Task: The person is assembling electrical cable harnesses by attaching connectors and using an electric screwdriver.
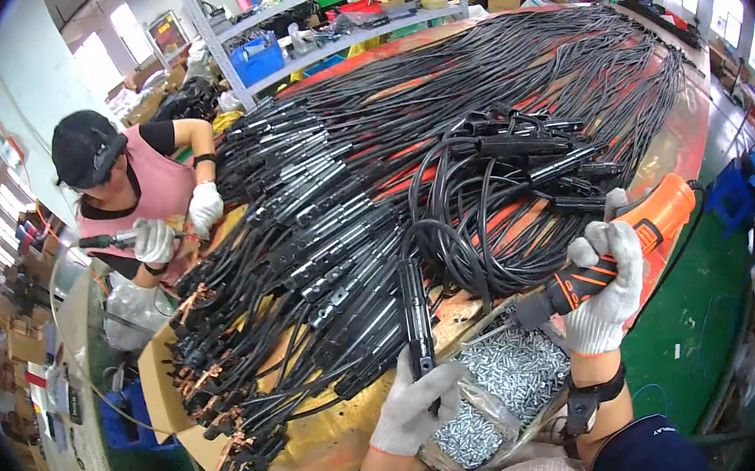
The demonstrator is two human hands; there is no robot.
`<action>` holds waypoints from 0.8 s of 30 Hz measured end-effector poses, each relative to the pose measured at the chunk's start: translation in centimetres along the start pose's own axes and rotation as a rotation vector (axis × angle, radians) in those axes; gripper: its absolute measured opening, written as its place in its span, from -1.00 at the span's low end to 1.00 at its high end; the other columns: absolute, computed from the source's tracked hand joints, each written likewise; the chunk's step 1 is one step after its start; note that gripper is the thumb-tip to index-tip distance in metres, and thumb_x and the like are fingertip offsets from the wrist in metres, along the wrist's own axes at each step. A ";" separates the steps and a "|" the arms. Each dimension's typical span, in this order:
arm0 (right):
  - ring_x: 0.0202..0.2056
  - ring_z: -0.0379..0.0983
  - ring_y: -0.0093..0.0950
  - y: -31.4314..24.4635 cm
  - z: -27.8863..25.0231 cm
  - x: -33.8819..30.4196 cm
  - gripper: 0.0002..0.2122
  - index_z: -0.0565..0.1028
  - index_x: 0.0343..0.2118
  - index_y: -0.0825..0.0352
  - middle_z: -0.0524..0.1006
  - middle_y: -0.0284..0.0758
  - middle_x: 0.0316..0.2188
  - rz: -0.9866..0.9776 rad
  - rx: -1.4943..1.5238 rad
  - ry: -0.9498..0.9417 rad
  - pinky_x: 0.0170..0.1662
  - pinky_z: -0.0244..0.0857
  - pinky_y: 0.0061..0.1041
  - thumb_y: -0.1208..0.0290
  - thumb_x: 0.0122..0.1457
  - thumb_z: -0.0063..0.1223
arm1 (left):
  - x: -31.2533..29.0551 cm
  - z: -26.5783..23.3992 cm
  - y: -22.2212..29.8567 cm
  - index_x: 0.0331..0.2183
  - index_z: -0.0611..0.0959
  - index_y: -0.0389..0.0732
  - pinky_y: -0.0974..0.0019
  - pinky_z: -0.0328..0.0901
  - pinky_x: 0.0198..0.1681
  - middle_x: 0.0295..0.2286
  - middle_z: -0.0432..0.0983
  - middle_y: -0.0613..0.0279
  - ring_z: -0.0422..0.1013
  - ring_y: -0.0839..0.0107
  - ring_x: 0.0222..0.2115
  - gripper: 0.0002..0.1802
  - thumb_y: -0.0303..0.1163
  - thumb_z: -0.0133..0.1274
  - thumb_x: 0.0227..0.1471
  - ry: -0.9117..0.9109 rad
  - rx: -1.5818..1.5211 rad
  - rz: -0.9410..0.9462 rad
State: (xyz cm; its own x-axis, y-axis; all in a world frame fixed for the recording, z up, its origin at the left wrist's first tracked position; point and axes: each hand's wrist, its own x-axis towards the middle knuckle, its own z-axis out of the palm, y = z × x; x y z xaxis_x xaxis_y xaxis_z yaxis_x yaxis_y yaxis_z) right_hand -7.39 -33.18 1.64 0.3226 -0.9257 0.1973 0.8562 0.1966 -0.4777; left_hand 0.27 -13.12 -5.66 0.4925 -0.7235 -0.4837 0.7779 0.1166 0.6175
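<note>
My left hand [417,407], in a white knit glove, has its fingers wrapped round the lower end of a black tubular cable housing [415,302], tilted up and away from me. In my gloved right hand [608,278] is an orange and black power screwdriver [660,217], its dark front end pointing down and left. That front end is over the edge of a plastic-lined container [506,416] of small silver screws [516,365]. The bit's tip is hard to make out. Just beyond my hands lies a coil of black cable [478,246] with more housings.
Rows of black housings [332,231] and long black cables [507,56] cover much of the table. Across on the left, a co-worker [149,179] in gloves holds a power screwdriver [110,241]. A cardboard box [166,388] stands at the near left; shelving [325,32] rises behind.
</note>
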 end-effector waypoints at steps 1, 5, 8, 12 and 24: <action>-0.52 0.21 -0.60 0.5 0.1 -0.2 -0.64 0.31 0.03 0.34 0.28 -0.43 -0.53 0.032 0.039 0.014 -0.43 0.23 -0.66 0.51 0.14 0.00 | 0.1 -0.2 -0.2 -0.04 0.32 -0.14 0.49 0.12 -0.73 -0.63 0.35 0.26 0.26 0.55 -0.75 -0.54 -0.62 0.04 0.01 -0.027 -0.038 0.028; -0.52 0.23 -0.63 2.1 -0.4 -0.5 -0.66 0.33 0.01 0.31 0.29 -0.44 -0.55 0.112 0.070 0.038 -0.44 0.25 -0.66 0.51 0.14 0.01 | 0.3 -0.2 -0.2 -0.05 0.25 -0.17 0.49 0.05 -0.80 -0.70 0.28 0.36 0.17 0.58 -0.82 -0.53 -0.60 0.05 0.01 0.014 0.040 0.016; -0.54 0.22 -0.66 3.4 0.0 -0.8 -0.67 0.35 -0.01 0.31 0.29 -0.46 -0.57 0.147 0.077 0.059 -0.44 0.26 -0.65 0.52 0.14 0.01 | 0.3 -0.4 -0.1 -0.07 0.24 -0.17 0.50 0.06 -0.79 -0.71 0.24 0.37 0.16 0.58 -0.82 -0.53 -0.59 0.05 0.01 0.013 0.026 0.014; -0.55 0.23 -0.65 4.3 0.3 -1.4 -0.67 0.35 -0.02 0.34 0.31 -0.44 -0.56 0.155 0.044 0.089 -0.46 0.26 -0.65 0.52 0.13 0.03 | 0.3 -0.7 -0.2 -0.06 0.24 -0.15 0.50 0.07 -0.78 -0.69 0.25 0.37 0.17 0.59 -0.81 -0.51 -0.58 0.07 0.00 -0.014 -0.033 0.006; -0.51 0.19 -0.57 4.2 -0.5 -3.2 -0.90 0.38 -0.38 0.37 0.29 -0.36 -0.48 -0.119 -0.334 0.019 -0.45 0.18 -0.59 0.45 0.14 -0.01 | 0.5 -0.2 -0.3 -0.03 0.26 -0.08 0.52 0.09 -0.74 -0.64 0.26 0.40 0.19 0.62 -0.76 -0.48 -0.60 0.07 0.01 -0.013 -0.018 0.009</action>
State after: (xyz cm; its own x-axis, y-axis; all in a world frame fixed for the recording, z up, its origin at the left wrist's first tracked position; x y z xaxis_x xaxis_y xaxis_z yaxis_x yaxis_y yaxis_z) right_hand -5.02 -29.55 -1.44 0.2182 -0.9424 0.2536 0.7073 -0.0263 -0.7065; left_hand 0.35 -13.40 -6.24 0.4948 -0.7309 -0.4700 0.7803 0.1357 0.6105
